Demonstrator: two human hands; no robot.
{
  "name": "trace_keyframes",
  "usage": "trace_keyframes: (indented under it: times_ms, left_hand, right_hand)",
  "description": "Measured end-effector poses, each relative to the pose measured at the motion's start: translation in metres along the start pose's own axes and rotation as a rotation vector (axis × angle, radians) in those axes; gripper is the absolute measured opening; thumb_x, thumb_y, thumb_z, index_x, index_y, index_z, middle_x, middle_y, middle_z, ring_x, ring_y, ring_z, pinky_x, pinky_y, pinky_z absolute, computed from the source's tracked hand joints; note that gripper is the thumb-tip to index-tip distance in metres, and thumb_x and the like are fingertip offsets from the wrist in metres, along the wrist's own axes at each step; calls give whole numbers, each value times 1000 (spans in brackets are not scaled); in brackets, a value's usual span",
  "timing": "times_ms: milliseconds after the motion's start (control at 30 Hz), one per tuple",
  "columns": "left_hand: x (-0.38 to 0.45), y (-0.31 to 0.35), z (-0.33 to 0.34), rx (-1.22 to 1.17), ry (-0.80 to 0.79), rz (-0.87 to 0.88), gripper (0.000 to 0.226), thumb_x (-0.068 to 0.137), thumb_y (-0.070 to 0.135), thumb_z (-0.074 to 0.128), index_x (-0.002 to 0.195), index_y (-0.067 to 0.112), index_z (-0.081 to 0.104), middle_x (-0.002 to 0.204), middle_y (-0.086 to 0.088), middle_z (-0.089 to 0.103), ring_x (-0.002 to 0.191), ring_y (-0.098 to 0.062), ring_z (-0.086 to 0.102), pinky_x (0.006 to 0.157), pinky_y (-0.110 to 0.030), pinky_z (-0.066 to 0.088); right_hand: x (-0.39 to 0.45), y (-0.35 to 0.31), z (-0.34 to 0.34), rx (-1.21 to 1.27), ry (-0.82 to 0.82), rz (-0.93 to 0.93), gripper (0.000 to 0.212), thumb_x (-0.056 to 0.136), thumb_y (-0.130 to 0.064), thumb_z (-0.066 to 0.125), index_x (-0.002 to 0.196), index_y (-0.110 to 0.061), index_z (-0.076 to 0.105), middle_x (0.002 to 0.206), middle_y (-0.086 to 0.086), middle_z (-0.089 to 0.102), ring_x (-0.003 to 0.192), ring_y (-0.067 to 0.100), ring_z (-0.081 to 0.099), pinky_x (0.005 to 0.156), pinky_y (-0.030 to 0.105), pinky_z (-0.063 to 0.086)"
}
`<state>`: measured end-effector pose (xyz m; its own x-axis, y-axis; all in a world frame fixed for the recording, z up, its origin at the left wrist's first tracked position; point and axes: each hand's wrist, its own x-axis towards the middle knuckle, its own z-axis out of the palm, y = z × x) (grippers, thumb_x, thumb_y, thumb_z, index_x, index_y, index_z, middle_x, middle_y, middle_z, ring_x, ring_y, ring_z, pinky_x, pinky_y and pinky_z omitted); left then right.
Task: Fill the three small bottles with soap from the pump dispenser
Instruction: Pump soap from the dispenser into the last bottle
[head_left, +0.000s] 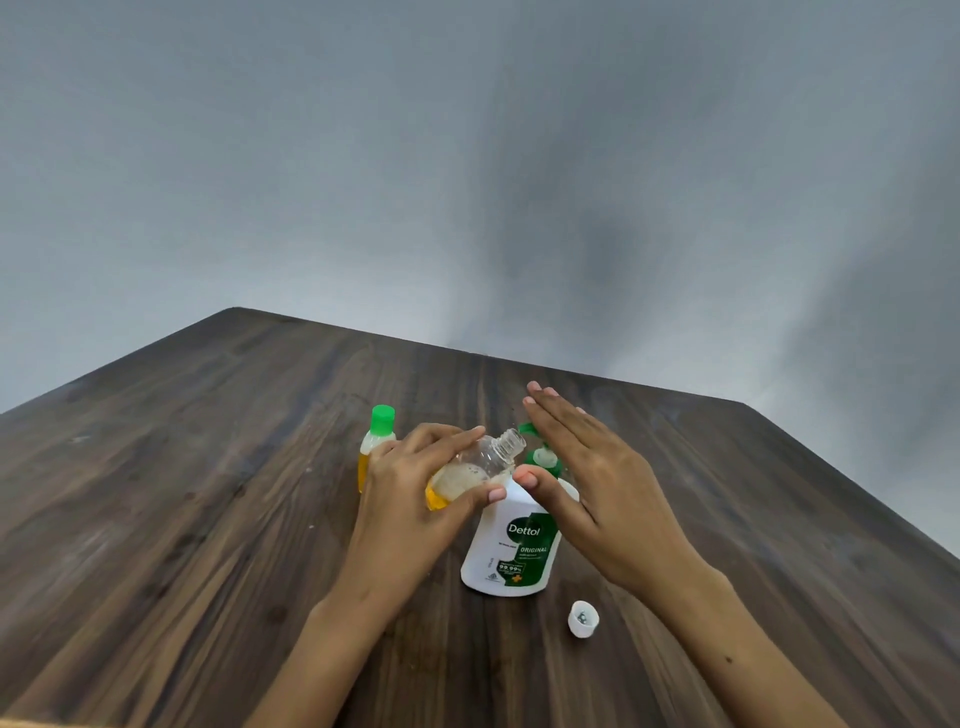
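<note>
The left hand (415, 493) grips an uncapped small clear bottle (475, 470), fingers over its upper side and thumb curled under it. The bottle is tilted, its long axis running from the base low at the near left up to the threaded mouth (511, 441) at the far right. A pool of amber soap with foam sits in the low end — by the look of it under half full.

That mouth points at the green-and-white pump head of the Dettol dispenser (511, 545), which stands upright on the dark wooden table (208, 467) just right of the bottle. The nozzle (527, 429) lies just right of the mouth, barely apart from it; whether it sits over the opening I cannot tell, since the right hand covers most of the pump.

The right hand (592, 483) is flat, fingers straight and together over the pump, thumb out toward the bottle — a pressing posture, holding nothing.

To the far left, partly behind the left hand, stands a green-capped small bottle (376, 447) with amber soap inside, seemingly done. A white cap (583, 618) lies open side up on the near right. A third bottle is not in view.

Next, I judge, the mouth must sit squarely beneath the nozzle before the palm presses.
</note>
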<state>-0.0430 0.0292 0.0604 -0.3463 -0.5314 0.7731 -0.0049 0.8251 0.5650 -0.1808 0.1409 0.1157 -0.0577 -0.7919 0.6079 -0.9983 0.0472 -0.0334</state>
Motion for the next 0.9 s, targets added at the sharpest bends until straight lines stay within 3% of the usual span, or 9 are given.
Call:
trace_keyframes:
  times_ms: [167, 400, 633, 900]
  left_hand:
    - [2, 2, -1, -19, 51, 25, 55, 72, 57, 63, 112, 20, 73, 104, 17, 66, 100, 22, 49, 89, -5, 32]
    - [0, 2, 2, -28, 112, 37, 52, 72, 56, 63, 109, 20, 74, 103, 23, 61, 105, 25, 44, 85, -27, 43]
    - [-4, -2, 2, -12, 103, 42, 52, 73, 58, 62, 110, 23, 73, 105, 25, 61, 102, 22, 47, 86, -23, 37]
    - [-7, -2, 3, -28, 107, 15, 52, 72, 59, 63, 109, 24, 73, 103, 23, 64, 104, 16, 50, 88, -29, 41]
  right_hand:
    - [-2, -2, 10, 24, 74, 15, 82, 91, -71, 15, 139, -12, 46, 147, -2, 39, 139, 9, 28, 111, 29, 24]
    - [-4, -7, 21, 58, 200, 56, 77, 95, -67, 19, 131, -10, 56, 139, 0, 50, 133, 10, 38, 110, 30, 29]
    - [-4, -14, 26, 66, 294, 59, 73, 96, -64, 23, 125, -8, 61, 132, 3, 57, 127, 10, 44, 106, 29, 33]
    - [-3, -12, 33, 73, 318, 85, 70, 96, -63, 25, 121, -9, 63, 126, 2, 61, 119, 10, 50, 102, 34, 37]
